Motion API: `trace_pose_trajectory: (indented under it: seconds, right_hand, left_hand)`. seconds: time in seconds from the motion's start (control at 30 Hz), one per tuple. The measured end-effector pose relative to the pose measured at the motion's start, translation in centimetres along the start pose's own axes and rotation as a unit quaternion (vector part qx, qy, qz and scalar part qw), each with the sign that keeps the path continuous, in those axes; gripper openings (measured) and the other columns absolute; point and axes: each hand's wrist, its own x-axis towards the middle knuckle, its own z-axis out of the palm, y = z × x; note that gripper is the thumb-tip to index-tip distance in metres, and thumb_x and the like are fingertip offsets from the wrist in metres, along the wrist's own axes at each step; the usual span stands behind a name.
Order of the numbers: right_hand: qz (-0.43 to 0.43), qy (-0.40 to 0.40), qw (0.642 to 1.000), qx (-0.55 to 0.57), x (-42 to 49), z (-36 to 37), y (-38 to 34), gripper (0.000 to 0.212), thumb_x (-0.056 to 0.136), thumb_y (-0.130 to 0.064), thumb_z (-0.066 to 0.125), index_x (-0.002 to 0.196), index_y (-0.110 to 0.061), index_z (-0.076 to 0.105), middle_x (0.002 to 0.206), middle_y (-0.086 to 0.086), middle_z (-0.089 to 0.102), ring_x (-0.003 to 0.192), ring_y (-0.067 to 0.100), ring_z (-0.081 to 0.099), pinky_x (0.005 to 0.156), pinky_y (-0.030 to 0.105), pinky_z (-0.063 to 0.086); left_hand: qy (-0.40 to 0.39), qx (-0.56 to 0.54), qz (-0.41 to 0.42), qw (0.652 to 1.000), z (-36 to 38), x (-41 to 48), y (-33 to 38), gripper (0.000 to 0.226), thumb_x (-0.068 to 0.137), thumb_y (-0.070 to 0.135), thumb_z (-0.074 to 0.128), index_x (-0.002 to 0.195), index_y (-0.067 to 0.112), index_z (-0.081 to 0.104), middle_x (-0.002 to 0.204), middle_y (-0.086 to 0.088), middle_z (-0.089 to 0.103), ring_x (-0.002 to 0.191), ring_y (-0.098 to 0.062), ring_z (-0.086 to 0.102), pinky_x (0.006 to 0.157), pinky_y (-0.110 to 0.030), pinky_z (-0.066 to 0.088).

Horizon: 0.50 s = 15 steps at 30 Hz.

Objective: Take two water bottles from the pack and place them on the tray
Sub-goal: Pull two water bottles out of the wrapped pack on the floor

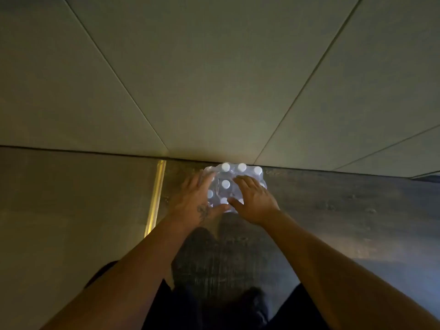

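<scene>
Left hand (195, 201), right hand (253, 201) spread on pack (234, 175), partly hiding caps

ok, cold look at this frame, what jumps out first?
The shrink-wrapped pack of water bottles, white caps glowing, sits on the dark floor against the wall. The left hand and right hand are both spread over its top, fingers open. No tray is in view.

A: How are the arms set?
B: Both bare forearms reach far forward and converge toward the middle.
A: And the hands?
B: The left hand (198, 201) lies palm down, fingers spread, a tattoo on its back. The right hand (253, 201) likewise, thumbs nearly touching.
</scene>
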Motion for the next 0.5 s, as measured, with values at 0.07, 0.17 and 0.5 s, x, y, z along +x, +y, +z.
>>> trace_pose_trajectory:
  seconds: [0.07, 0.17, 0.5]
  right_hand:
    - [-0.004, 0.007, 1.0, -0.016, 2.5, 2.4, 0.9, 0.074, 0.103, -0.058, 0.055, 0.163, -0.023, 0.031, 0.172, 0.004, 0.033, 0.159, 0.028, 0.03, 0.127, 0.049, 0.027]
    - [0.003, 0.006, 0.999, -0.035, 5.7, 5.8, 2.2, 0.069, 0.105, -0.051, 0.056, 0.162, -0.022, 0.031, 0.171, 0.005, 0.034, 0.159, 0.028, 0.03, 0.13, 0.05, 0.024]
    - [-0.007, 0.059, 0.988, -0.14, 10.4, 10.0, 3.0, 0.053, 0.102, -0.037, 0.067, 0.148, -0.02, 0.048, 0.154, 0.008, 0.055, 0.145, 0.028, 0.05, 0.123, 0.045, 0.035]
  left_hand:
    - [-0.002, -0.011, -0.01, 1.0, 2.4, 2.0, -1.6, 0.109, 0.086, 0.076, 0.07, 0.17, 0.034, 0.015, 0.182, -0.003, 0.014, 0.167, -0.033, 0.014, 0.13, -0.054, 0.027]
    - [-0.013, -0.021, -0.025, 0.999, 5.6, 4.7, -3.9, 0.109, 0.084, 0.075, 0.073, 0.169, 0.036, 0.016, 0.181, -0.002, 0.017, 0.166, -0.034, 0.019, 0.128, -0.06, 0.034]
    - [0.046, -0.041, 0.014, 0.998, 9.9, 6.5, -7.2, 0.096, 0.089, 0.062, 0.075, 0.166, 0.032, 0.027, 0.173, -0.004, 0.034, 0.158, -0.028, 0.034, 0.125, -0.05, 0.04]
